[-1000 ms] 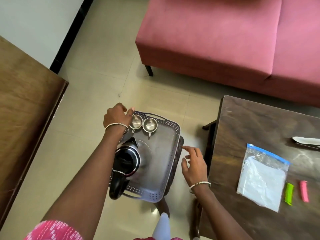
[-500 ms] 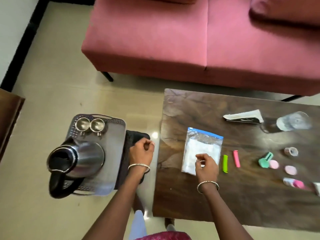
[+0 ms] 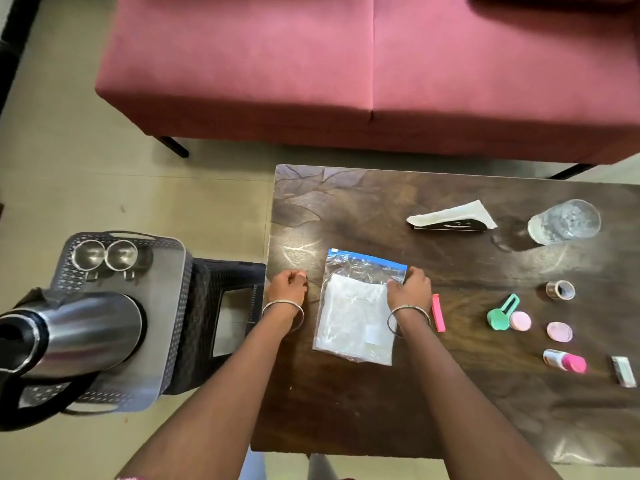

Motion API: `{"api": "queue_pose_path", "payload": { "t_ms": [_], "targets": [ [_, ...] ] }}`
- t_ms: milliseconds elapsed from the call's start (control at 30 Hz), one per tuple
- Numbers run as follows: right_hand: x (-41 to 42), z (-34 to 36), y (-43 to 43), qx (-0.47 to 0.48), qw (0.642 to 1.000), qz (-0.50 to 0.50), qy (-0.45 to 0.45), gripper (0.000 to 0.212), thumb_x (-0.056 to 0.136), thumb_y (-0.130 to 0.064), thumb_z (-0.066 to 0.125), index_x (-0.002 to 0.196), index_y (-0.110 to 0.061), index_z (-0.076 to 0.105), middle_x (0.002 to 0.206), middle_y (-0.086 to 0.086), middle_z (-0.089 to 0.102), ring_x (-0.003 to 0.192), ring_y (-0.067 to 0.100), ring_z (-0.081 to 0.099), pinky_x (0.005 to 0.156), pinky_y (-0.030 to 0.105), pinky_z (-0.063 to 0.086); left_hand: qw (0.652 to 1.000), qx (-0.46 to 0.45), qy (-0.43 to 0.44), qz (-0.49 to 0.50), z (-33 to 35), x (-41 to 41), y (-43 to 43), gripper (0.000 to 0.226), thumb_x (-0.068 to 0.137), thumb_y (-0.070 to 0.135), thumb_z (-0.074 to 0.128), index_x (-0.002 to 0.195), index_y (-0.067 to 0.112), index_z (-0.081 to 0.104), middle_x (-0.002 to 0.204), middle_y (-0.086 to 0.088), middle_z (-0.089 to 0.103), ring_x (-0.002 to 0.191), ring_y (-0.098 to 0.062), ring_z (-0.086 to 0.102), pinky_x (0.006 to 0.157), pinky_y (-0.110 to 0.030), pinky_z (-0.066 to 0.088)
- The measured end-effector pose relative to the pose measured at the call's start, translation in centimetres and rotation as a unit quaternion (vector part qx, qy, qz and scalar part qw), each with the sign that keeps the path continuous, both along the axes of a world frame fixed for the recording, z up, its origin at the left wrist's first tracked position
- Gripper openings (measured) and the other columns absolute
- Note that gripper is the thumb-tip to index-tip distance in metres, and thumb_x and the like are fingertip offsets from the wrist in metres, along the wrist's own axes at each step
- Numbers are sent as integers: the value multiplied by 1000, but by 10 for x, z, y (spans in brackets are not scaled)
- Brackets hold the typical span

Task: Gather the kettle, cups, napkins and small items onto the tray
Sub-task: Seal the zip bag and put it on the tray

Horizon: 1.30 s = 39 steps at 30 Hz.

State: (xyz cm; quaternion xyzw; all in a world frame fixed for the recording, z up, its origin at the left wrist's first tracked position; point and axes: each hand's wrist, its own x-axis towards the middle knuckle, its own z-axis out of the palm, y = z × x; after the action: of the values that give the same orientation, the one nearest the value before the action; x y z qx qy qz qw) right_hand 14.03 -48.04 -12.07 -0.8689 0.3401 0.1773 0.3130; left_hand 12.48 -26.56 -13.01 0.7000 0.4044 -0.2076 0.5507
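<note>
A grey perforated tray (image 3: 164, 292) sits on a black stool (image 3: 225, 275) left of the dark wooden table (image 3: 346, 403). On the tray stand a steel kettle (image 3: 86, 330) and two small steel cups (image 3: 90, 255) (image 3: 121, 254). A clear zip bag (image 3: 353, 317) with white napkins inside lies on the table. My right hand (image 3: 410, 289) grips the bag's top right corner. With its fingers curled and nothing in them, my left hand (image 3: 287, 287) rests on the table's left edge, apart from the bag. A pink clip (image 3: 438, 311) lies just right of my right wrist.
Further right on the table are a napkin holder (image 3: 450, 218), a glass (image 3: 564, 221), a tape roll (image 3: 559, 289), a green scoop (image 3: 500, 315), pink lids (image 3: 559, 331), a pink-capped tube (image 3: 564, 361) and a small white item (image 3: 623, 370). A pink sofa (image 3: 346, 64) stands behind.
My right hand has slid from the bag's lower edge up to its top right corner, covering the green clip. My left hand has moved from over the stool onto the table's edge.
</note>
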Motion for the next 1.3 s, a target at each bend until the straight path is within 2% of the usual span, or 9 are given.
{"api": "queue_pose_path", "payload": {
  "t_ms": [67,200,333,500,633,767,900,1133,1300],
  "targets": [
    [3,-8,-2,8,1000,-16,10,54,92,-18,64,140,-4,44,142,19,46,126,37,52,105,41,41,999,-25,20,15,-5,8,-9,20,95,26,55,104,12,66,99,-11,69,96,-28,65,93,-45,53],
    [2,-19,-6,20,999,-35,2,52,89,-18,67,136,-9,48,134,17,53,118,35,58,101,43,47,994,-81,43,52,-8,19,-26,8,97,14,51,96,14,59,80,0,60,67,-9,55,51,-20,46],
    [2,-24,-7,68,996,-55,-1,44,87,-17,70,128,-14,54,96,7,72,98,29,69,93,47,55,995,-81,33,38,-5,23,-34,12,95,15,54,85,20,56,73,2,56,60,-9,48,42,-13,42],
    [-12,-8,-9,132,987,-71,-57,18,85,-11,73,103,-13,67,82,0,70,79,18,68,84,39,59,997,-70,-17,18,5,17,-25,17,92,27,63,97,12,69,67,1,57,57,-11,47,49,-18,44],
    [-34,17,-19,225,964,-93,-109,20,83,-1,75,95,-15,68,87,2,73,79,17,67,75,23,55,992,-105,-68,36,33,7,-16,19,88,22,69,96,4,71,87,-13,70,71,-18,57,74,-37,51],
    [-48,47,-33,290,947,-81,-113,24,79,10,74,93,-8,69,93,13,71,84,21,64,95,35,48,982,-125,-141,24,71,-12,-8,10,85,18,72,89,9,74,83,-1,74,75,-8,66,73,-26,55],
    [-54,86,-40,311,942,-61,-108,25,80,13,72,87,-10,65,93,17,69,81,22,63,85,38,51,973,-92,-213,-2,113,-34,-3,14,84,12,71,93,1,72,76,0,74,73,-10,68,74,-20,55],
    [-69,167,-23,135,972,-27,-192,37,83,13,55,104,-13,70,97,7,72,79,17,64,85,38,55,951,-40,-305,-3,189,-68,-7,14,82,10,75,95,11,75,80,-9,75,72,-21,72,73,-28,58],
    [-98,250,10,73,926,124,-350,29,86,-6,69,109,-22,69,102,-6,66,93,15,64,82,30,51,931,60,-355,-61,244,-93,-5,6,80,24,76,86,26,76,81,7,76,74,-17,71,72,-38,58]
  ]
}}
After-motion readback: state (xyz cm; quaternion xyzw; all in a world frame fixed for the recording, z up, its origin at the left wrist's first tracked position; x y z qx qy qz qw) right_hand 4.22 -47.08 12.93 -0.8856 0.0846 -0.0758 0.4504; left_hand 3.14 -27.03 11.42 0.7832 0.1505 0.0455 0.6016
